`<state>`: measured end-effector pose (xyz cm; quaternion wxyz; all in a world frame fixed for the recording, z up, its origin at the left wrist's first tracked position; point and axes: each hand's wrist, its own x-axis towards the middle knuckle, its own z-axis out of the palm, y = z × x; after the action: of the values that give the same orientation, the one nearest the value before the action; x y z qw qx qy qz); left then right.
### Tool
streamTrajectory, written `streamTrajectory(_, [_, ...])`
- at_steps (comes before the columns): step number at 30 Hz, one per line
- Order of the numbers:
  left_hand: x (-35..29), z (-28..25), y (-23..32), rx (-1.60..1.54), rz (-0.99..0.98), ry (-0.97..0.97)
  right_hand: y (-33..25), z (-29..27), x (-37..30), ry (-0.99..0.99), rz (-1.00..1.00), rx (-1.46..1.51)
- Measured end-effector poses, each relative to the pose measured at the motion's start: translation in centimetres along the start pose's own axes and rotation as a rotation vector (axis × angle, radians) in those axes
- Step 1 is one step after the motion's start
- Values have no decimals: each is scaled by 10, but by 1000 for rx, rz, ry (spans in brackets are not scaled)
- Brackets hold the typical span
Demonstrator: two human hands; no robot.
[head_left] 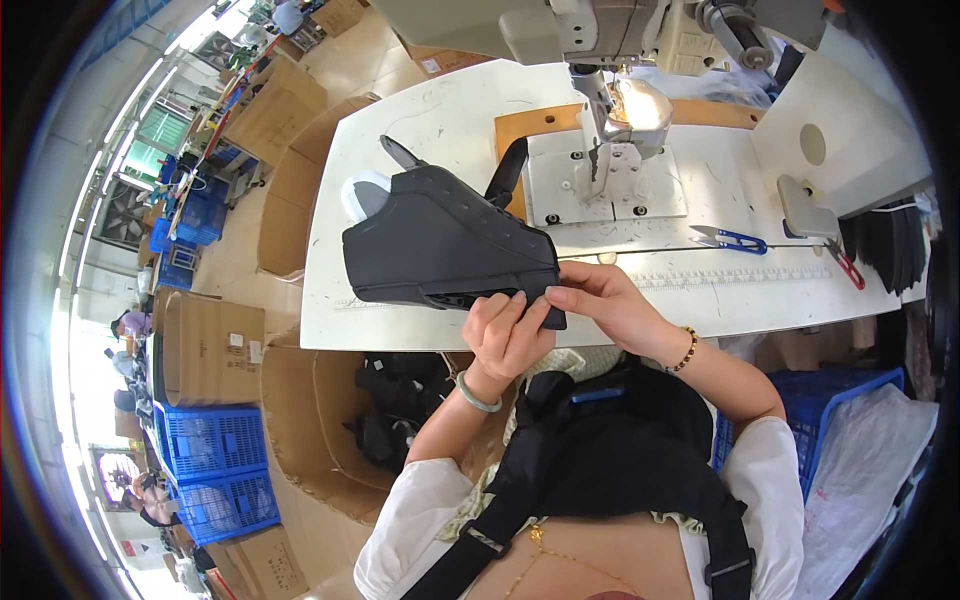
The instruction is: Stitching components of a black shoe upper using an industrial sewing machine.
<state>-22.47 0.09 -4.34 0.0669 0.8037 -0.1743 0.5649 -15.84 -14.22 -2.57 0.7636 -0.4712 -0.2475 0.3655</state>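
Head view: L hand [505, 335] & R hand [600, 300] both pinch black shoe upper [445, 250] at its heel end, over desk [420, 130] front edge. Step: positioning piece. Next needs feeding under sewing machine needle [597, 165].

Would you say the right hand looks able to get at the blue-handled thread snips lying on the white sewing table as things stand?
Probably yes. The blue-handled thread snips lie in the open on the white sewing table, with bare table between them and the right hand. That hand, though, is pinching the black shoe upper, so it isn't free.
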Motion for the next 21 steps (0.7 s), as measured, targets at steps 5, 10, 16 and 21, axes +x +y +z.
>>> streamTrajectory(5, [1, 0, 1, -3, 9, 28, -3, -1, -2, -18, 0, -24])
streamTrajectory(10, [2, 0, 2, -17, 9, 11, -5, -11, -11, 51, -117, -288])
streamTrajectory(16, [1, 0, 1, 8, 17, 0, -30, -52, -51, 335, -313, -1010])
streamTrajectory(21, [8, 14, 16, -7, 13, -40, -21, -39, -55, 326, -107, -323])
